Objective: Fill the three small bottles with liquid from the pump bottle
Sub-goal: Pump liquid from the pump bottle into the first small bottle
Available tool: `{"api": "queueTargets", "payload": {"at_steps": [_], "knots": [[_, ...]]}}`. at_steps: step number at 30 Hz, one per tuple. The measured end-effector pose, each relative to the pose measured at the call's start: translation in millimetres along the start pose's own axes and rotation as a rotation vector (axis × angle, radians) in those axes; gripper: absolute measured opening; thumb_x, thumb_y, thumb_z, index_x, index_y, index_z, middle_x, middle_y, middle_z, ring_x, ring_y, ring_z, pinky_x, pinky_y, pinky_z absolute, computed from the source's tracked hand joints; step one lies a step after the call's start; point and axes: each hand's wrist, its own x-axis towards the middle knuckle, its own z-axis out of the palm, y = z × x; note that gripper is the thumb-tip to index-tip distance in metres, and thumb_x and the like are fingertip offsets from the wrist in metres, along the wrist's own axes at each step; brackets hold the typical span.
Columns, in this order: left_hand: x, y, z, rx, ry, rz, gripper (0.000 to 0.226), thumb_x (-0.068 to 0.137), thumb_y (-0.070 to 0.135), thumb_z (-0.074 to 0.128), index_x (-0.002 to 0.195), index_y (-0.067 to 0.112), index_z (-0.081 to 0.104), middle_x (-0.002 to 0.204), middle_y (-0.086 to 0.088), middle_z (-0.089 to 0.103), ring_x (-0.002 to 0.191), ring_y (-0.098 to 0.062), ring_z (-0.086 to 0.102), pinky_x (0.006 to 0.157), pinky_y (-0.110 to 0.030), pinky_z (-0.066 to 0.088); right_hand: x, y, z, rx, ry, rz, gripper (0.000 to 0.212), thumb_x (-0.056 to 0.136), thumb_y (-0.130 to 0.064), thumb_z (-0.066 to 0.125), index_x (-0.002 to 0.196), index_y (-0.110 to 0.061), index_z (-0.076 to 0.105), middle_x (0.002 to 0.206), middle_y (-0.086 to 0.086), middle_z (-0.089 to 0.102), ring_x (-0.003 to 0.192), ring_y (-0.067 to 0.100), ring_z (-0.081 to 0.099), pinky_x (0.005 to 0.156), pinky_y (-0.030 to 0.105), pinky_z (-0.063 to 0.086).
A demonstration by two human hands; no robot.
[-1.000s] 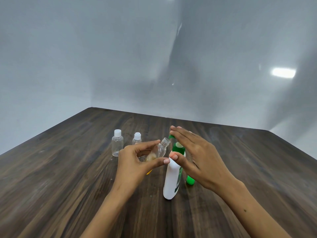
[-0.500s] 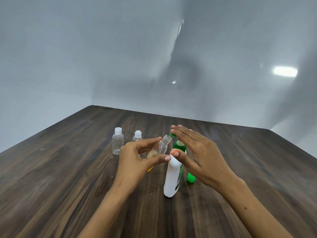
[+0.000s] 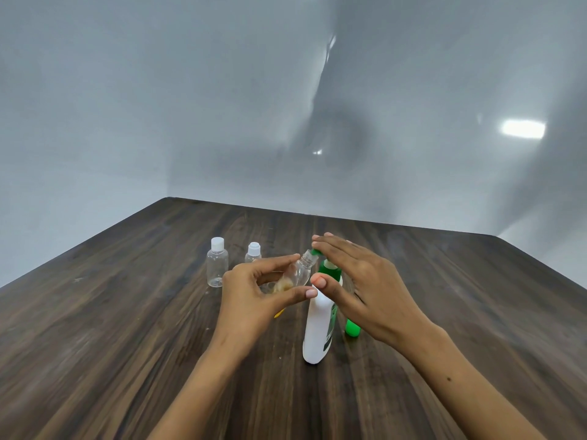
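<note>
Three small bottles are being dealt with, and the first is being filled. An uncapped clear bottle (image 3: 300, 272) is being gripped on a slant between the thumb and curled fingers of the left hand (image 3: 254, 296), with its open neck being held right at the green spout of the white pump bottle (image 3: 319, 325). A little yellowish liquid is being collected in its lower end. The pump head is being covered by the flat, straight fingers of the right hand (image 3: 365, 284), which is grasping nothing. The pump bottle is being left standing upright on the wooden table (image 3: 127, 328). Two capped bottles, one to the far left (image 3: 217, 262) and one beside it (image 3: 253, 253), are being kept waiting behind the left hand, seemingly empty. A green cap-like piece (image 3: 352, 327) is lying just right of the pump bottle. More presses are likely being called for next, with the neck being kept under the spout so nothing is spilled.
</note>
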Motion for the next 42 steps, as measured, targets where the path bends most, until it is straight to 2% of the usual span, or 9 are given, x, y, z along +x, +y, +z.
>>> {"api": "queueTargets", "payload": {"at_steps": [4,8,14,20,24,28,34,38,42], "knots": [[-0.1,-1.0,0.3,-0.001,-0.008,-0.003,0.072,0.043,0.054,0.079,0.108,0.024,0.074,0.1,0.01,0.075,0.095,0.002,0.068,0.087,-0.018,0.054,0.2,-0.2,-0.4,0.003,-0.006,0.013,0.093,0.08,-0.08,0.008,0.135,-0.019,0.051,0.141,-0.005,0.047,0.134,0.009,0.036,0.109,0.039,0.035],[-0.9,-0.5,-0.9,0.007,-0.006,-0.004,0.074,0.041,0.056,0.077,0.108,0.025,0.074,0.102,0.01,0.074,0.095,0.003,0.067,0.087,-0.017,0.054,-0.4,-0.4,-1.3,-0.033,-0.008,-0.007,0.094,0.08,-0.081,0.006,0.139,-0.02,0.046,0.145,-0.007,0.04,0.136,0.006,0.031,0.111,0.033,0.03],[-1.2,-0.3,0.0,-0.006,-0.009,-0.016,0.075,0.041,0.056,0.077,0.108,0.024,0.074,0.101,0.01,0.074,0.095,0.003,0.067,0.087,-0.018,0.054,0.6,-2.5,0.4,0.005,0.026,-0.014,0.09,0.083,-0.078,0.013,0.132,-0.015,0.055,0.138,-0.002,0.051,0.132,0.009,0.039,0.108,0.036,0.036],[-0.7,1.1,0.2,-0.004,-0.011,-0.011,0.073,0.041,0.054,0.078,0.108,0.025,0.074,0.101,0.013,0.073,0.094,0.007,0.066,0.082,-0.009,0.051,-0.3,-1.1,-2.6,-0.033,-0.009,-0.008,0.096,0.079,-0.081,0.005,0.137,-0.018,0.048,0.144,-0.005,0.043,0.135,0.008,0.033,0.11,0.032,0.029],[-0.7,0.7,0.8,-0.011,-0.008,-0.011,0.074,0.04,0.054,0.078,0.108,0.025,0.074,0.101,0.012,0.074,0.094,0.006,0.067,0.084,-0.012,0.052,0.5,-2.5,-3.7,-0.026,-0.029,0.012,0.1,0.076,-0.083,0.002,0.137,-0.019,0.048,0.143,-0.005,0.044,0.135,0.008,0.034,0.11,0.029,0.026],[-0.8,-2.3,0.9,-0.006,-0.011,-0.015,0.072,0.042,0.052,0.081,0.109,0.024,0.074,0.102,0.01,0.074,0.096,0.003,0.068,0.087,-0.019,0.054,-0.6,-1.1,-2.1,-0.012,-0.01,0.007,0.094,0.079,-0.081,0.006,0.135,-0.02,0.051,0.141,-0.006,0.047,0.133,0.004,0.034,0.109,0.025,0.026],[-0.7,-2.3,-1.5,0.008,0.004,-0.014,0.069,0.043,0.049,0.081,0.107,0.026,0.074,0.102,0.011,0.074,0.096,0.004,0.067,0.086,-0.016,0.053,-2.7,2.5,-1.1,-0.041,-0.008,-0.016,0.089,0.082,-0.079,0.008,0.139,-0.021,0.045,0.147,-0.008,0.037,0.136,0.003,0.027,0.11,0.028,0.025],[-1.0,-3.0,-0.6,0.011,0.007,-0.007,0.065,0.045,0.048,0.082,0.107,0.028,0.074,0.101,0.012,0.074,0.095,0.005,0.067,0.084,-0.011,0.051,-0.8,1.4,-1.1,-0.029,0.001,-0.014,0.09,0.082,-0.079,0.008,0.136,-0.02,0.049,0.143,-0.008,0.043,0.133,0.0,0.028,0.107,0.021,0.023],[-1.1,-3.9,0.3,0.009,0.005,-0.009,0.07,0.043,0.055,0.078,0.108,0.028,0.074,0.102,0.012,0.074,0.095,0.005,0.067,0.086,-0.014,0.053,-1.5,0.5,0.1,-0.032,-0.006,-0.013,0.09,0.082,-0.08,0.009,0.136,-0.02,0.05,0.142,-0.008,0.045,0.134,0.003,0.032,0.108,0.025,0.027]]}}
